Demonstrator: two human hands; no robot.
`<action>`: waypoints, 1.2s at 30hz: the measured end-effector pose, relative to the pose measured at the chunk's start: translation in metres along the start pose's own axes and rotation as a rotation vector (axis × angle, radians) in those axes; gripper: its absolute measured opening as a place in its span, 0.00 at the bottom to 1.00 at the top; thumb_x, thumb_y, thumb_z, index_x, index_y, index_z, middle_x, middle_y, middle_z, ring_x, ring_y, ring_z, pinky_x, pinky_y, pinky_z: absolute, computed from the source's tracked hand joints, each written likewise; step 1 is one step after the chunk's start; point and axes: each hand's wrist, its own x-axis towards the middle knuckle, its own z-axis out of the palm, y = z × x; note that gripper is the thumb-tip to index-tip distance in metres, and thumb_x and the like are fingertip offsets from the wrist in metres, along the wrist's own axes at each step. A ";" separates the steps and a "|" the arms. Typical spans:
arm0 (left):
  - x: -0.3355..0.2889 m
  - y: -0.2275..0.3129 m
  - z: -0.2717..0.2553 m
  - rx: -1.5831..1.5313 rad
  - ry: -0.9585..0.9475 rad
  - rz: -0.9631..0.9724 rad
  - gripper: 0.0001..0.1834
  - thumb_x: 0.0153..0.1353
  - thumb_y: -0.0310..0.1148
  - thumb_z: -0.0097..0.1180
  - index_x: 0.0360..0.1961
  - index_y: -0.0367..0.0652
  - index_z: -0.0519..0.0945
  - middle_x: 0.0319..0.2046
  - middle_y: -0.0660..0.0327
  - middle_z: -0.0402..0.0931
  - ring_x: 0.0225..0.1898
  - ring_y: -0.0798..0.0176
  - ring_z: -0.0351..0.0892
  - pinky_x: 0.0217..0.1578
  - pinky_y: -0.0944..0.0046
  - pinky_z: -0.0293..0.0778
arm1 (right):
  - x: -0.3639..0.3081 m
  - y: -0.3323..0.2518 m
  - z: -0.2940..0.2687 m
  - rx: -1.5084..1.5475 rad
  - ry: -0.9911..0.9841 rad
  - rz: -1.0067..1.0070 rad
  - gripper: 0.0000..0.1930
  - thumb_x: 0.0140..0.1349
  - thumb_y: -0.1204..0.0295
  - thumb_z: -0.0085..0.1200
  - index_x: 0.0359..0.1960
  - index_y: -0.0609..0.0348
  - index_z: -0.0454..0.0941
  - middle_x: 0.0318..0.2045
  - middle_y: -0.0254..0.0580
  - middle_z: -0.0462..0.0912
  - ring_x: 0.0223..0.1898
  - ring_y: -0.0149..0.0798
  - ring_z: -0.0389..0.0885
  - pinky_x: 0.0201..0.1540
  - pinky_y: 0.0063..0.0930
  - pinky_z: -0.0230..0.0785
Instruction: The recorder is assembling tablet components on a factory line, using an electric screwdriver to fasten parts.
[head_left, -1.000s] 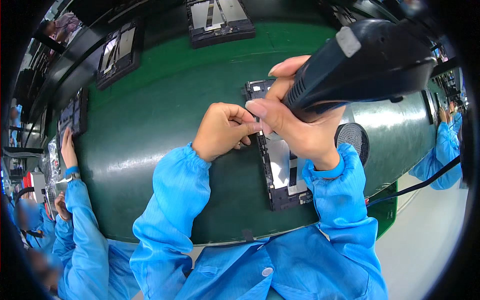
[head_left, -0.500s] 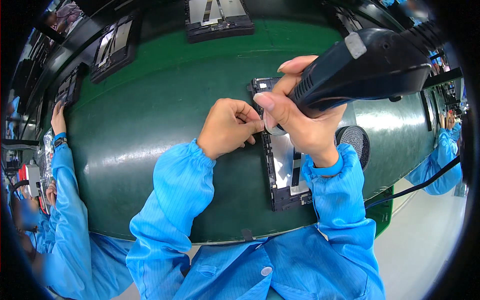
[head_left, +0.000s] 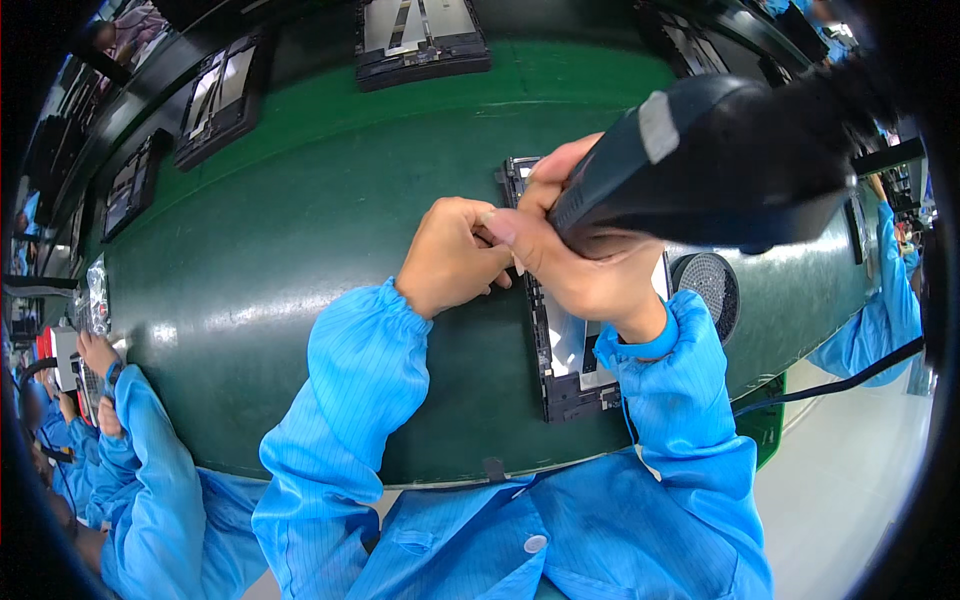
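My right hand (head_left: 590, 270) is closed round a black handheld tool (head_left: 690, 185) with a grey patch and a ribbed end at the upper right; its front end is hidden by my fingers. Below it lies an opened flat device (head_left: 565, 395) with a black frame and silvery inside, partly covered by my hand and forearm. At its upper left edge my left hand (head_left: 450, 255) has its fingers pinched together, the fingertips close to my right thumb. Whatever lies between those left fingers is too hidden to make out.
A round black holder with a grey perforated top (head_left: 708, 290) stands right of the device. Similar opened devices (head_left: 425, 45) line the green table's (head_left: 250, 370) far side. A co-worker's hand (head_left: 98, 352) is at far left. A black cable (head_left: 830, 378) runs on the right.
My right hand and the tool have shifted left, closer to my left hand, which stays nearly in place. The co-worker's hand at left has drawn back from a device.
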 end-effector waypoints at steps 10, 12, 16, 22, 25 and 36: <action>-0.002 0.014 0.005 -0.024 -0.037 -0.081 0.03 0.51 0.24 0.59 0.25 0.35 0.78 0.20 0.61 0.77 0.19 0.72 0.77 0.15 0.73 0.71 | -0.003 -0.007 -0.013 -0.046 0.122 -0.048 0.20 0.48 0.88 0.58 0.42 0.67 0.65 0.17 0.36 0.74 0.18 0.25 0.74 0.21 0.17 0.64; -0.002 0.013 0.008 -0.025 -0.012 -0.174 0.07 0.51 0.27 0.62 0.26 0.35 0.78 0.20 0.62 0.77 0.19 0.72 0.77 0.15 0.75 0.69 | 0.003 -0.030 -0.038 -0.099 0.139 -0.014 0.20 0.50 0.85 0.57 0.45 0.66 0.64 0.17 0.37 0.74 0.18 0.27 0.73 0.21 0.20 0.66; -0.004 0.010 0.005 -0.051 -0.035 -0.170 0.08 0.51 0.29 0.64 0.26 0.37 0.77 0.21 0.63 0.77 0.18 0.74 0.75 0.14 0.77 0.67 | -0.015 -0.042 -0.105 0.025 0.304 -0.082 0.20 0.50 0.83 0.60 0.43 0.61 0.66 0.19 0.39 0.75 0.16 0.30 0.75 0.18 0.18 0.65; -0.007 0.017 0.007 -0.017 0.062 -0.170 0.10 0.50 0.28 0.66 0.27 0.34 0.76 0.19 0.62 0.76 0.18 0.73 0.75 0.15 0.77 0.67 | -0.061 -0.036 -0.161 0.011 0.667 0.032 0.17 0.49 0.85 0.59 0.40 0.62 0.67 0.18 0.38 0.75 0.15 0.32 0.74 0.18 0.23 0.66; -0.007 0.015 0.009 0.021 0.087 -0.180 0.10 0.50 0.28 0.65 0.27 0.34 0.76 0.19 0.62 0.76 0.18 0.73 0.75 0.15 0.77 0.66 | -0.062 -0.025 -0.164 -0.071 0.692 0.097 0.16 0.48 0.85 0.61 0.38 0.63 0.69 0.17 0.37 0.76 0.15 0.29 0.74 0.18 0.20 0.64; -0.007 0.020 0.017 0.018 0.109 -0.168 0.07 0.52 0.26 0.63 0.26 0.35 0.76 0.18 0.63 0.76 0.19 0.74 0.75 0.17 0.78 0.66 | -0.061 -0.012 -0.172 -0.138 0.578 0.171 0.16 0.48 0.84 0.61 0.38 0.65 0.69 0.18 0.38 0.77 0.15 0.29 0.74 0.18 0.19 0.64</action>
